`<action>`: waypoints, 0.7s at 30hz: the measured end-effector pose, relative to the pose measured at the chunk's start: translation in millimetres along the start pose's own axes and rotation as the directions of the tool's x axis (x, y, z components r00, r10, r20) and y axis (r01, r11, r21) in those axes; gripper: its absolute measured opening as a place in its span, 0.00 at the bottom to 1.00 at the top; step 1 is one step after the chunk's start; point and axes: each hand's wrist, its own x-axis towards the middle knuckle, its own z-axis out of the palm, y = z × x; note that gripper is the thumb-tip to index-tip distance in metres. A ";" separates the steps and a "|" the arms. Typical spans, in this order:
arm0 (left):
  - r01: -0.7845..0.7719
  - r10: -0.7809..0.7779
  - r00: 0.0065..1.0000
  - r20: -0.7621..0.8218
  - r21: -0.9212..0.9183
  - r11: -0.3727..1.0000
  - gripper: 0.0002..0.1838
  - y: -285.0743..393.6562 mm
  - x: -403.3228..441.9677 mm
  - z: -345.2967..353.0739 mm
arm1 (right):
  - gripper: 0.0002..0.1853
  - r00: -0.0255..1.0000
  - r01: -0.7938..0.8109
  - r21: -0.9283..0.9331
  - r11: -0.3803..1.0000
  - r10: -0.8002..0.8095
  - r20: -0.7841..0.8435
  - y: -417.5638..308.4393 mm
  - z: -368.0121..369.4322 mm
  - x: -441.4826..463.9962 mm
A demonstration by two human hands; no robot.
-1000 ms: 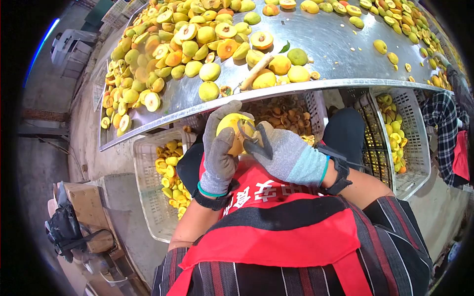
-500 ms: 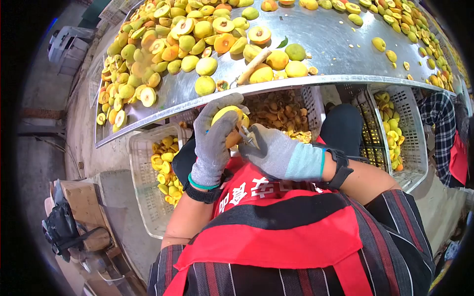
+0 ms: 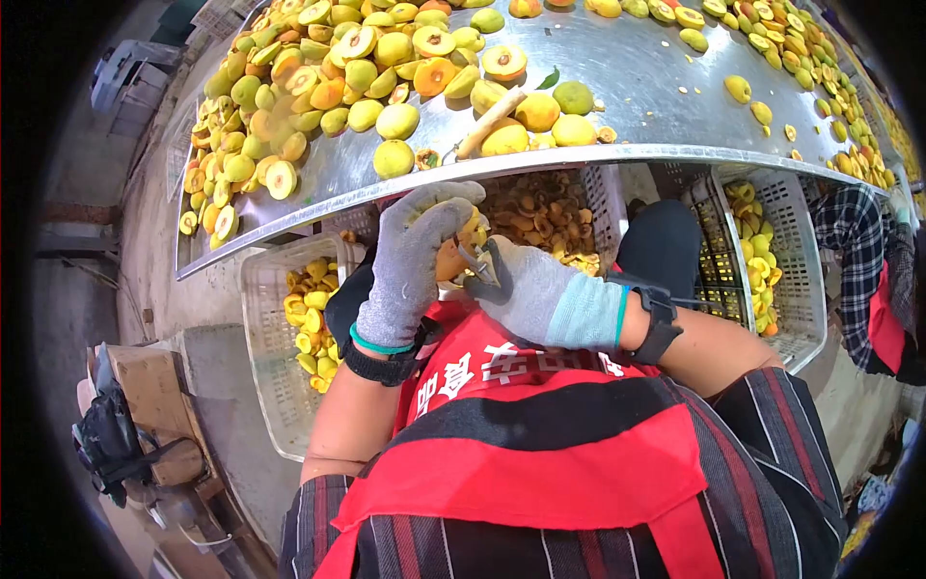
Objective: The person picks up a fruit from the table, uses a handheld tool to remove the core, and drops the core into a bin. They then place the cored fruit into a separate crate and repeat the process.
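My left hand [image 3: 415, 256], in a grey glove, has its fingers wrapped round a yellow peach [image 3: 473, 232]; only a small part of the fruit shows beside the fingers. My right hand [image 3: 531, 289], gloved in grey and pale teal, grips a small metal tool [image 3: 473, 262] whose curved end meets the peach. Both hands are close together over my red apron, just below the table's front edge. On the metal table [image 3: 656, 106] above them lie a pile of yellow peaches [image 3: 362, 72], many halved with pits showing, and a tool with a wooden handle [image 3: 492, 124].
At my left stands a white crate [image 3: 265, 367] with yellow peach halves. Under the table is a crate of brownish peach scraps [image 3: 545, 207]. Another white crate [image 3: 805, 280] with peaches is at right, near a co-worker's plaid sleeve [image 3: 849, 232]. Cardboard [image 3: 145, 386] lies at far left.
My left hand has rolled over the peach, so less of its yellow skin shows. The tool stays at the fruit. The view has shifted slightly.
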 end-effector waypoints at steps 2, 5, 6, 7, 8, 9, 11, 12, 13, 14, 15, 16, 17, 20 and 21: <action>-0.054 0.056 0.998 -0.039 0.039 0.998 0.18 -4.5 -1.3 1.8 | 0.11 0.995 0.079 0.269 0.960 -0.060 -0.081 -1.6 -6.6 0.0; -0.136 0.144 0.982 -0.119 0.073 0.988 0.18 -5.9 -1.2 8.4 | 0.11 0.982 -0.162 0.501 0.850 0.188 -0.003 -14.4 -16.2 2.3; -0.166 0.174 0.972 -0.160 0.066 0.984 0.17 -5.4 0.0 10.1 | 0.12 0.986 -0.056 0.320 0.946 0.103 -0.131 -10.1 -10.5 3.7; -0.253 0.280 0.960 -0.017 0.381 0.889 0.16 -5.0 1.7 2.0 | 0.12 0.986 -0.057 0.319 0.946 0.104 -0.131 -5.4 -7.8 3.8; -0.252 0.279 0.960 -0.018 0.376 0.891 0.16 -9.2 7.1 -5.7 | 0.12 0.995 -0.058 0.182 0.982 0.071 -0.067 -3.1 -8.3 4.0; -0.374 0.372 0.923 0.099 0.454 0.809 0.14 -17.3 12.1 -12.3 | 0.12 0.999 -0.049 0.046 0.998 0.048 0.009 -2.1 -7.0 1.9; -0.464 0.410 0.885 0.219 0.475 0.748 0.12 -21.2 13.1 -13.4 | 0.12 0.994 -0.039 0.135 0.990 0.052 -0.092 -3.4 -0.8 2.5; -0.463 0.411 0.886 0.215 0.474 0.749 0.12 -20.1 13.0 -10.4 | 0.12 0.978 -0.014 0.220 0.975 0.059 -0.198 -4.4 0.3 4.5; -0.276 0.264 0.961 0.082 0.205 0.939 0.12 -19.8 10.7 -5.6 | 0.13 0.995 0.034 0.188 0.982 -0.016 -0.096 -1.0 -2.1 7.9; -0.073 0.073 0.997 0.003 -0.109 0.991 0.12 -17.2 8.7 -2.7 | 0.13 0.996 0.033 0.192 0.981 -0.016 -0.088 -4.1 -9.7 8.6; 0.029 -0.030 0.999 -0.024 -0.073 0.997 0.12 -8.5 9.9 -2.0 | 0.13 0.985 -0.174 0.402 0.899 0.161 0.065 -8.5 -20.4 9.7; 0.030 -0.033 0.999 -0.030 -0.076 0.997 0.12 -8.4 10.8 -2.5 | 0.14 0.922 -0.386 0.554 0.737 0.294 0.252 -10.8 -25.1 10.0; -0.016 0.017 1.000 -0.023 0.031 0.999 0.15 -9.3 11.2 -2.8 | 0.14 0.932 -0.353 0.579 0.735 0.328 0.153 -11.0 -18.9 11.0; -0.051 0.055 0.998 -0.035 0.094 0.994 0.17 -8.0 14.4 0.2 | 0.14 0.917 -0.391 0.295 0.872 0.397 0.039 -12.9 -21.3 4.6; -0.037 0.040 0.997 -0.063 0.052 0.998 0.18 -7.8 14.7 2.3 | 0.14 0.916 -0.394 0.289 0.873 0.398 0.046 -12.7 -18.6 5.8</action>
